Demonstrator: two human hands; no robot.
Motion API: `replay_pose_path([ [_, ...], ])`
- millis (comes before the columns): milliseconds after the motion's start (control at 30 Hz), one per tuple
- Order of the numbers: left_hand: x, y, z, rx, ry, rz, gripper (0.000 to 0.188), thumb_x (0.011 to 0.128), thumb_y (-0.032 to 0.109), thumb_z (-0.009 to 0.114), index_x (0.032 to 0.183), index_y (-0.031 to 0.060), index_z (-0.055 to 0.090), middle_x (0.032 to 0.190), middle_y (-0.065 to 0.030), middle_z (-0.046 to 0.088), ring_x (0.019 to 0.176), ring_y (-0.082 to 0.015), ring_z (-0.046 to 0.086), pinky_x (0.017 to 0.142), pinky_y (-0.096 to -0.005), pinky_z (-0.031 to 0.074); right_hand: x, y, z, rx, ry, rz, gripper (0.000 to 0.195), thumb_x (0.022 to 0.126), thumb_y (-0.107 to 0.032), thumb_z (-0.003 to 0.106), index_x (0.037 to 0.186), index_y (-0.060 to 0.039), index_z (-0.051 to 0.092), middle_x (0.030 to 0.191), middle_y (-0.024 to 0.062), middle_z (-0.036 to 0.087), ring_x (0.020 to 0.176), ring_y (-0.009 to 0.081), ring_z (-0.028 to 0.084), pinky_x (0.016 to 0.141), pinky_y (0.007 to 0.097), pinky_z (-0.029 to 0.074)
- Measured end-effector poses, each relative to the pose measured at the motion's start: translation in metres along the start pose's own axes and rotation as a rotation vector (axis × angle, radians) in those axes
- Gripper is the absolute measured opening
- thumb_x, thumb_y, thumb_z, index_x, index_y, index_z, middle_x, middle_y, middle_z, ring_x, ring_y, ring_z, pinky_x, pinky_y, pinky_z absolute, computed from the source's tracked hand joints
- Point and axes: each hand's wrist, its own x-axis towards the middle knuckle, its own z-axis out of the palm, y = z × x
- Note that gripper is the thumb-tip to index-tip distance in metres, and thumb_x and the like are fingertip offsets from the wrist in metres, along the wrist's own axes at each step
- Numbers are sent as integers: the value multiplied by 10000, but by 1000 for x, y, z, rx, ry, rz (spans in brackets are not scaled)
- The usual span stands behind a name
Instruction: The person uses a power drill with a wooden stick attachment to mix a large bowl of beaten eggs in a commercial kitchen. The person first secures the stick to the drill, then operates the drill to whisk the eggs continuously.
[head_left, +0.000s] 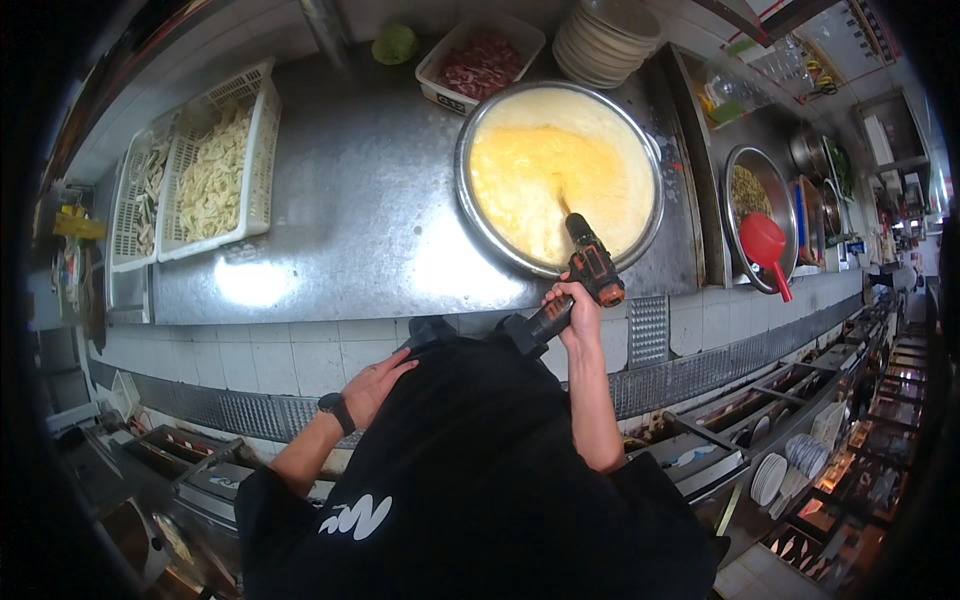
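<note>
My right hand (578, 313) grips the handle of a cordless drill (595, 271) near the counter's front edge. A thin shaft runs from the drill's chuck into yellow, frothy liquid (525, 161) that nearly fills a wide steel bowl (463, 196). Where the shaft enters, the liquid is stirred; the shaft's lower end is hidden in it. My left hand (373, 388), with a dark watch at its wrist, rests against the black clothing at my side. Its fingers are extended and nothing shows in it.
A tub of sliced raw meat (480, 66), a stack of plates (604, 45) and a cabbage (394, 45) stand behind. White baskets (259, 161) of pale cut food are at the left. A red plastic scoop (763, 240) lies in a steel basin (729, 196) at the right.
</note>
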Motion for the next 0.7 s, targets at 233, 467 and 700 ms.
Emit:
replay_pose_path([
  [233,4,2,1,-14,-47,-56,595,962,237,574,1526,127,421,1606,-205,356,1227,-428,570,1082,-448,458,3,-9,0,14,21,5,179,854,-27,593,1028,-61,570,747,71,584,685,213,615,684,395,546],
  [467,3,0,5,-20,-25,-29,603,964,266,582,1527,125,421,1601,-206,361,1241,-415,568,1084,-444,454,6,-15,-1,17,23,4,182,850,-22,595,1027,-57,569,743,74,581,684,220,615,684,403,546],
  [700,2,1,6,-28,-36,-45,608,960,280,590,1524,121,426,1598,-210,364,1264,-417,554,1092,-442,452,9,-19,-6,6,12,-18,183,852,-16,586,1029,-55,566,740,79,582,680,225,615,685,405,543],
])
